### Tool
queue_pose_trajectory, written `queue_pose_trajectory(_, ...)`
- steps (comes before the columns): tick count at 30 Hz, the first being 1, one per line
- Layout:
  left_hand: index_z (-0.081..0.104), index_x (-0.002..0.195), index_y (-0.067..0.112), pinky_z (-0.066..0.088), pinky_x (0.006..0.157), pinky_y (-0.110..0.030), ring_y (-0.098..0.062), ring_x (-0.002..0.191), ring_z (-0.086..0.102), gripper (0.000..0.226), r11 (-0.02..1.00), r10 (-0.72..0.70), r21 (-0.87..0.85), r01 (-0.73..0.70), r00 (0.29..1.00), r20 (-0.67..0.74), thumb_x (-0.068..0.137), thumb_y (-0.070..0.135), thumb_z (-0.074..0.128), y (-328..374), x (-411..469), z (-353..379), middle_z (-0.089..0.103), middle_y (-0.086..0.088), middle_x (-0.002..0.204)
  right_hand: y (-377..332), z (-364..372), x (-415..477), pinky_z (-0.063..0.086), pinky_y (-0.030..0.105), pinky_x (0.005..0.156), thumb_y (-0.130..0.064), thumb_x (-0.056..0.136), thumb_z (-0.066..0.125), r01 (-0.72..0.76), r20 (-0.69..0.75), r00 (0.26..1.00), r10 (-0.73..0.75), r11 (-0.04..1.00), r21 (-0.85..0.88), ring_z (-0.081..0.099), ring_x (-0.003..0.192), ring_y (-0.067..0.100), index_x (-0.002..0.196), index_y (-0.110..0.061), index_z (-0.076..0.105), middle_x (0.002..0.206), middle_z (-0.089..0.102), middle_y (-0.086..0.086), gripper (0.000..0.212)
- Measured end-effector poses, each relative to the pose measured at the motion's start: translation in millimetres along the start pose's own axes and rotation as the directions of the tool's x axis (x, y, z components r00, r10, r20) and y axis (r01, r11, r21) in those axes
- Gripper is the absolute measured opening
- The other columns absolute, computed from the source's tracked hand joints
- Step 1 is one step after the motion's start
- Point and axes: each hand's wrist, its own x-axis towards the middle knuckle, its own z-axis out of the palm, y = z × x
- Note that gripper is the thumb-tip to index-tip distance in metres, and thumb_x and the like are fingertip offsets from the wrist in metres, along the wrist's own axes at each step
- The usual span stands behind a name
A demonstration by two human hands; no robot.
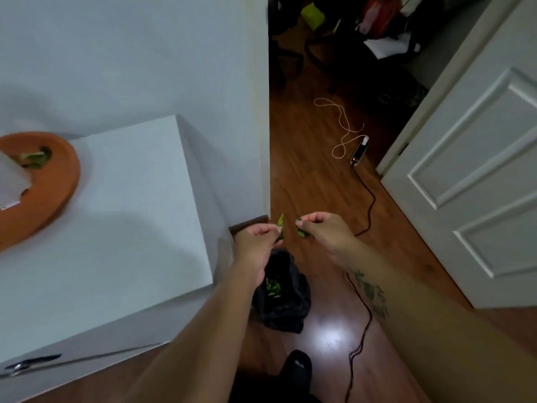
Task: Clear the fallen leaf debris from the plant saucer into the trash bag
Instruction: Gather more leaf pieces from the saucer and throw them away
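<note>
Pinching green leaf scraps, the left hand (255,242) and right hand (325,231) hold their fingers pressed together above the black plastic trash bag (286,303); more scraps lie in the round terracotta saucer (55,181).

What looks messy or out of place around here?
A few things: leaf scraps still lie in the orange saucer, a white cord sprawls loose across the wooden floor, and the black trash bag sits slumped by the white cabinet.

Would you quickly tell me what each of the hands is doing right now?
Left hand: closed, pinching a leaf piece above the trash bag.
Right hand: closed, pinching another leaf piece.
</note>
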Motion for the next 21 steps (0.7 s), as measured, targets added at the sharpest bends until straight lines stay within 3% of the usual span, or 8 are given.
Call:
queue_pose_trajectory(2, 0.071, 0.074, 0.010, 0.056, 0.078, -0.029, -0.019, 0.077, 0.068, 0.015, 1.000, -0.027, 0.008, 0.027, 0.999, -0.032, 0.086, 0.001, 0.068, -27.7, 12.3, 4.2, 0.071, -0.009, 0.084, 25.8, -1.9, 15.4, 0.052, 0.031, 0.076, -0.003, 0.084, 0.069, -0.031, -0.005, 1.000, 0.031, 0.999, 0.017, 0.058, 0.070, 0.016, 0.072, -0.012, 0.064, 0.072, 0.064, 0.006, 0.015)
queue_pose_trajectory(5, 0.069, 0.072, 0.009, 0.057, 0.082, -0.032, -0.017, 0.074, 0.067, 0.017, 0.997, -0.069, 0.026, 0.070, 0.997, -0.044, 0.087, 0.000, 0.068, -58.7, 28.5, 1.4, 0.069, -0.008, 0.080, 60.0, -2.9, 33.4, 0.051, 0.024, 0.067, -0.005, 0.085, 0.068, -0.086, -0.018, 0.996, 0.087, 0.996, 0.026, 0.057, 0.066, 0.014, 0.073, -0.013, 0.064, 0.072, 0.064, 0.005, 0.015)
queue_pose_trajectory(12, 0.070, 0.079, 0.003, 0.056, 0.073, -0.026, -0.022, 0.079, 0.067, 0.009, 0.973, -0.144, 0.164, 0.164, 0.981, -0.127, 0.087, 0.001, 0.068, -172.4, 110.8, -19.3, 0.069, -0.012, 0.083, 184.5, 14.0, 100.0, 0.055, 0.017, 0.062, 0.001, 0.089, 0.061, -0.203, 0.039, 0.979, 0.202, 0.978, 0.038, 0.058, 0.068, 0.014, 0.077, -0.006, 0.059, 0.074, 0.059, 0.008, 0.015)
queue_pose_trajectory(18, 0.070, 0.097, -0.005, 0.054, 0.066, -0.022, -0.026, 0.088, 0.066, 0.012, 0.946, -0.194, 0.235, 0.225, 0.970, -0.149, 0.089, 0.003, 0.067, -245.7, 162.0, -29.4, 0.069, -0.017, 0.097, 269.8, 32.1, 144.8, 0.055, 0.049, 0.085, -0.006, 0.087, 0.066, -0.243, 0.026, 0.968, 0.248, 0.962, -0.126, 0.062, 0.081, 0.030, 0.071, -0.014, 0.062, 0.081, 0.064, 0.014, 0.018)
queue_pose_trajectory(21, 0.071, 0.101, 0.004, 0.056, 0.078, -0.029, -0.026, 0.096, 0.066, 0.013, 0.936, -0.200, 0.268, 0.230, 0.971, -0.133, 0.090, 0.009, 0.065, -275.0, 184.5, -33.6, 0.070, -0.014, 0.104, 306.6, 38.1, 164.3, 0.056, 0.049, 0.088, -0.007, 0.086, 0.066, -0.282, 0.047, 0.956, 0.291, 0.948, -0.146, 0.065, 0.093, 0.036, 0.076, -0.014, 0.064, 0.091, 0.066, 0.019, 0.013)
